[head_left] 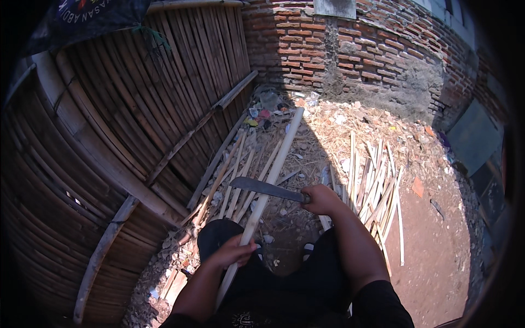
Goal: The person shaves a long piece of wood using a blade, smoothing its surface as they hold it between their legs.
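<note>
My left hand (234, 252) is closed round the lower part of a long pale bamboo strip (281, 151), which slants up and away from my lap. My right hand (321, 200) grips the handle of a machete (265, 188). Its dark, broad blade points left and lies across the strip about midway along, seemingly against its upper face. The blade's tip reaches past the strip's left side. Whether the edge has cut into the bamboo I cannot tell.
Several split bamboo strips (377, 186) lie in a pile to the right, and more strips (246, 169) lie on the left. A bamboo fence (164, 87) stands close on the left, a brick wall (306, 49) at the back. Straw and litter (339, 117) cover the ground ahead.
</note>
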The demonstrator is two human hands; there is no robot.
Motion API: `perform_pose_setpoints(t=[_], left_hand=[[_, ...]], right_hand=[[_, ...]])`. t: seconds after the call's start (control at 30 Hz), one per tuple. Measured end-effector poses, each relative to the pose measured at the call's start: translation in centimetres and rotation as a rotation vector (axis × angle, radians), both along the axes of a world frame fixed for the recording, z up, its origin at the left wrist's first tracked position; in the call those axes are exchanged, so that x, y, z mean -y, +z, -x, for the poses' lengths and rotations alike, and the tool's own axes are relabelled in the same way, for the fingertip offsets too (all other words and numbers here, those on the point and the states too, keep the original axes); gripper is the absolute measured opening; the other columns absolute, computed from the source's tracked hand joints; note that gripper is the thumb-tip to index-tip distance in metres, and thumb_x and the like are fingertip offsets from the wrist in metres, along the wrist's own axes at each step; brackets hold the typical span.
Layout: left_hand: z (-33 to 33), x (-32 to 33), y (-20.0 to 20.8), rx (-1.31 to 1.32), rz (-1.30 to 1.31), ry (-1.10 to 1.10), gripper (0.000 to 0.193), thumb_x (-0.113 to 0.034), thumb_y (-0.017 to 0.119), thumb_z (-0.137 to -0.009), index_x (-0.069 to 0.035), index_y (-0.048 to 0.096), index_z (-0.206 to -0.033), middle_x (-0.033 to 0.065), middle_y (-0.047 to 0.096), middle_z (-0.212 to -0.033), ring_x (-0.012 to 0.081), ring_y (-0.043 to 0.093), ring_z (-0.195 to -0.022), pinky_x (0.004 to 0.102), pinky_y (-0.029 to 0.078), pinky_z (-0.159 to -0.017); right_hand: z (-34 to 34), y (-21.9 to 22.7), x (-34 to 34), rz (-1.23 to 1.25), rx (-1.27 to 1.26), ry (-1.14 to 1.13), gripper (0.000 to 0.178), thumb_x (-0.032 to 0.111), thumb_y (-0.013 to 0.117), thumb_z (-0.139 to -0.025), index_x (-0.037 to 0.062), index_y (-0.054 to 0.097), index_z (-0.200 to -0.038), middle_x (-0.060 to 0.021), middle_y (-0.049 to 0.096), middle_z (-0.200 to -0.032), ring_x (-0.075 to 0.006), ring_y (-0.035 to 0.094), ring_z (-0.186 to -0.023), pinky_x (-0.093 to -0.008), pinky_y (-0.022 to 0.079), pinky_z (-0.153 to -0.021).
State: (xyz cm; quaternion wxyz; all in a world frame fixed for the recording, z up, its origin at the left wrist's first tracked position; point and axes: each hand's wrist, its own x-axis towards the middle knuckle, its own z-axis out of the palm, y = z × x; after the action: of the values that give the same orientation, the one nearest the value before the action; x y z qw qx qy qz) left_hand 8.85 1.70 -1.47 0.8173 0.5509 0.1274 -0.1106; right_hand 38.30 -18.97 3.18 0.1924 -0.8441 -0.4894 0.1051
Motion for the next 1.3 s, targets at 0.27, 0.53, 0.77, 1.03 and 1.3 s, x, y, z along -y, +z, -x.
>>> perform_pose_setpoints(t=[0.27,0.53,0.77,1.03,1.3], left_hand=[[0.6,0.2,0.6,-0.015,-0.021,0.020,0.021,-0.019,0.067,-0.099,-0.012,0.048,-0.100,-0.0017,0.045,-0.060,0.0109,0.044,-0.044,0.0280,0.035,-0.042],[0.1,0.6,0.6,0.001,-0.121,-0.004,0.020,-0.018,0.067,-0.099,-0.011,0.048,-0.100,-0.0018,0.046,-0.060,0.0104,0.045,-0.044,0.0274,0.034,-0.042],[0.4,0.5,0.7,-0.010,-0.146,0.030,0.021,-0.019,0.068,-0.098,-0.011,0.048,-0.100,-0.0021,0.047,-0.062,0.0100,0.046,-0.045,0.0269,0.035,-0.042],[0.0,1.1,1.1,0.006,-0.235,0.003,0.023,-0.015,0.070,-0.097,-0.011,0.047,-0.102,-0.0011,0.049,-0.063,0.0108,0.047,-0.044,0.0274,0.037,-0.041],[-0.2,1.1,0.7,0.027,-0.230,0.013,0.025,-0.015,0.072,-0.095,-0.011,0.047,-0.101,-0.0006,0.050,-0.062,0.0111,0.048,-0.043,0.0273,0.038,-0.040]], right_hand=[[1.5,0.5,-1.5,0.045,0.066,0.038,0.039,0.035,0.077,-0.082,0.0114,0.070,-0.112,-0.0181,0.072,-0.094,-0.0393,0.069,-0.093,-0.0502,0.054,-0.083],[-1.4,0.6,1.3,-0.109,-0.037,-0.270,0.042,0.035,0.078,-0.081,0.0076,0.071,-0.113,-0.0212,0.072,-0.095,-0.0408,0.069,-0.091,-0.0492,0.054,-0.083],[2.2,0.0,-1.8,0.082,0.078,0.151,0.038,0.035,0.077,-0.081,0.0125,0.072,-0.111,-0.0181,0.072,-0.093,-0.0383,0.069,-0.095,-0.0489,0.055,-0.084],[-1.4,0.0,0.2,-0.097,-0.023,-0.236,0.043,0.035,0.078,-0.080,0.0109,0.072,-0.115,-0.0199,0.073,-0.098,-0.0394,0.069,-0.097,-0.0498,0.054,-0.086],[0.1,-0.5,-0.2,-0.005,0.004,-0.007,0.038,0.033,0.079,-0.078,0.0133,0.072,-0.111,-0.0185,0.072,-0.094,-0.0388,0.070,-0.093,-0.0486,0.055,-0.083]])
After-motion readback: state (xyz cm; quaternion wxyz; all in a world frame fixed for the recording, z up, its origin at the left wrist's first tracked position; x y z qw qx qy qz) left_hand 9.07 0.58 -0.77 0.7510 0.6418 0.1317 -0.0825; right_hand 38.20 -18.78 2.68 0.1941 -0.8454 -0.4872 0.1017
